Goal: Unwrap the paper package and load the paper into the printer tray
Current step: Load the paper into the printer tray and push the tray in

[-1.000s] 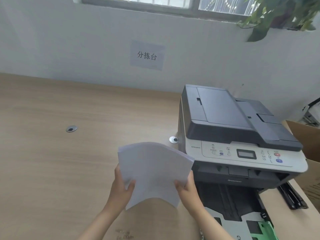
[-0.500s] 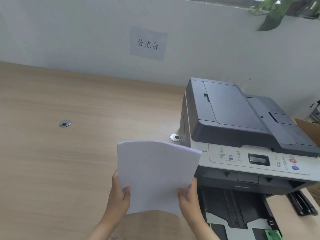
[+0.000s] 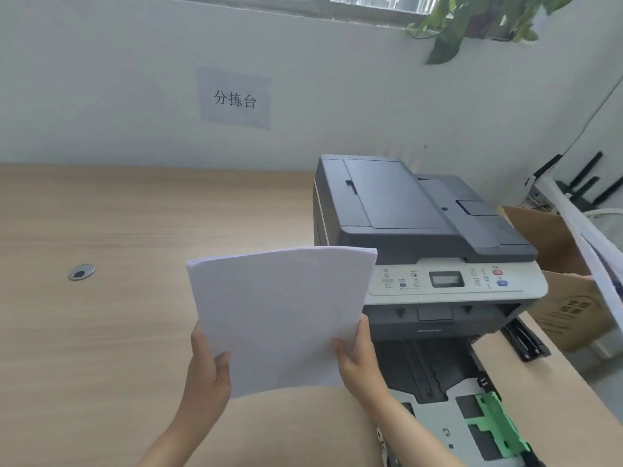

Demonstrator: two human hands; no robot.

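Observation:
I hold a thin stack of white paper (image 3: pixel 281 315) upright above the wooden table, just left of the printer (image 3: pixel 421 237). My left hand (image 3: pixel 207 365) grips its lower left edge and my right hand (image 3: pixel 359 360) grips its lower right edge. The grey printer tray (image 3: pixel 435 375) is pulled out toward me at the lower right, with a green paper guide (image 3: pixel 495 423) at its near end. The paper hides part of the printer's front left. No wrapper is in view.
A cardboard box (image 3: pixel 566 298) stands right of the printer, with a black bar-like object (image 3: pixel 524 342) lying between them. A metal cable grommet (image 3: pixel 81 272) sits in the table (image 3: pixel 101 332) at left. A paper sign (image 3: pixel 235 98) hangs on the wall. Plant leaves (image 3: pixel 472 18) hang at top right.
The stack has tilted more upright and shifted slightly right toward the printer. Both hands keep the same hold on its lower edges. The view has shifted.

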